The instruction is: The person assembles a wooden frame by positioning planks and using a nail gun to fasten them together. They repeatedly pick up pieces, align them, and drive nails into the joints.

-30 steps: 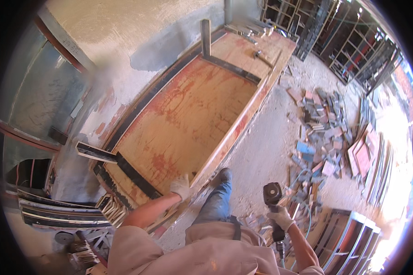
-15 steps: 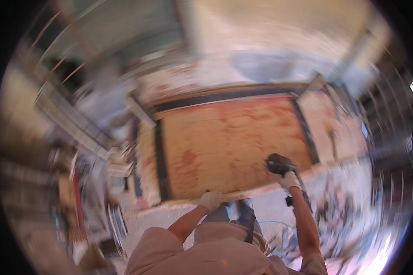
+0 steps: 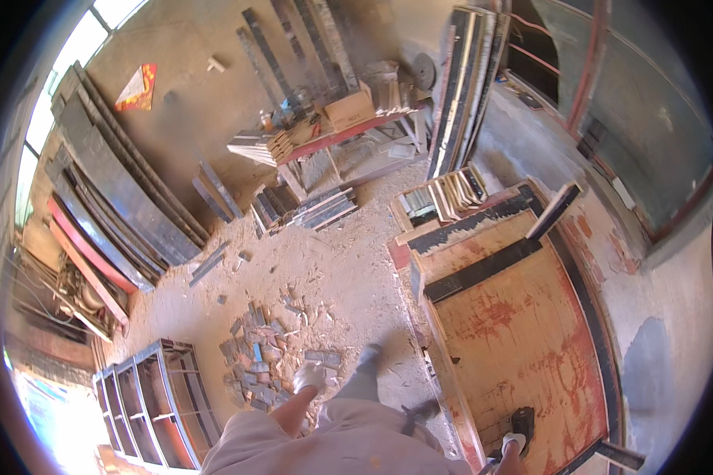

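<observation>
My left hand (image 3: 309,377), in a white glove, hangs over a pile of small wood offcuts (image 3: 255,360) on the floor. Nothing shows in it, and its fingers look loosely apart. At the lower right, my right hand (image 3: 515,440), also gloved, is closed on a black handheld power tool (image 3: 522,423). That tool is over the near part of a large wooden panel (image 3: 511,332), stained red and framed with dark strips. My fingers and sleeve hide part of the tool, and its exact kind is unclear.
A low bench (image 3: 348,141) with a cardboard box (image 3: 350,109) stands at the back. Long dark boards (image 3: 127,174) lean at the left, above a metal-framed rack (image 3: 154,404). Short slats (image 3: 444,198) lie beyond the panel. A strip (image 3: 554,211) juts over its far edge.
My view has swung left, so the panel now lies to my right. My left hand has come off the panel's near edge. The black power tool stays in my right hand.
</observation>
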`<state>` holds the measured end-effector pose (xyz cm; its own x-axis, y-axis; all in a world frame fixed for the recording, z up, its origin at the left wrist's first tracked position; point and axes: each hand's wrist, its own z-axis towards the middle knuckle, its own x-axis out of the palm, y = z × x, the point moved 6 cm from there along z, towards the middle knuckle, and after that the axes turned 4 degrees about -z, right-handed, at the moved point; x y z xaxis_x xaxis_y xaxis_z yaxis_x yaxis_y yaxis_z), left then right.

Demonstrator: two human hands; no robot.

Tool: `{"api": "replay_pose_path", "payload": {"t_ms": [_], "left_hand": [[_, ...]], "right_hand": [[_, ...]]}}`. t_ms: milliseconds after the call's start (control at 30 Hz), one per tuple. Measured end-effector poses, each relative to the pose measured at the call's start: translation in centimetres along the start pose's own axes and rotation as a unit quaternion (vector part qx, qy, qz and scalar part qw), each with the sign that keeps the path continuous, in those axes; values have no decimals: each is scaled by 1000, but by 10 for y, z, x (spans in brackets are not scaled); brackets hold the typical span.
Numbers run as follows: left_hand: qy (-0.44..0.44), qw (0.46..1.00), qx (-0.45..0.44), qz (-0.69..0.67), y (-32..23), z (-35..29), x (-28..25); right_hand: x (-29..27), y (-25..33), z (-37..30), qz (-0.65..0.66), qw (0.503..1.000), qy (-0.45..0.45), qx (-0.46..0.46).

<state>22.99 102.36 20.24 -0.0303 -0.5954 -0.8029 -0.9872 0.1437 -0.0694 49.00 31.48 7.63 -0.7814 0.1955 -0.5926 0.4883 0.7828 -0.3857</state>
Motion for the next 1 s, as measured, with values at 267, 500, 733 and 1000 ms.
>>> {"api": "replay_pose_path", "payload": {"t_ms": [267, 500, 733, 1000], "left_hand": [[64, 980, -186, -11, 127, 37, 4], [22, 995, -4, -97, 5, 290, -54], [-109, 915, 215, -322, -283, 508, -267], [-233, 839, 311, -381, -517, 645, -574]], "right_hand": [[-72, 14, -194, -68, 997, -41, -16], [-84, 158, -367, 5, 995, -58, -75], [-106, 461, -427, 103, 967, -57, -225], [-220, 805, -495, 166, 902, -48, -396]]}}
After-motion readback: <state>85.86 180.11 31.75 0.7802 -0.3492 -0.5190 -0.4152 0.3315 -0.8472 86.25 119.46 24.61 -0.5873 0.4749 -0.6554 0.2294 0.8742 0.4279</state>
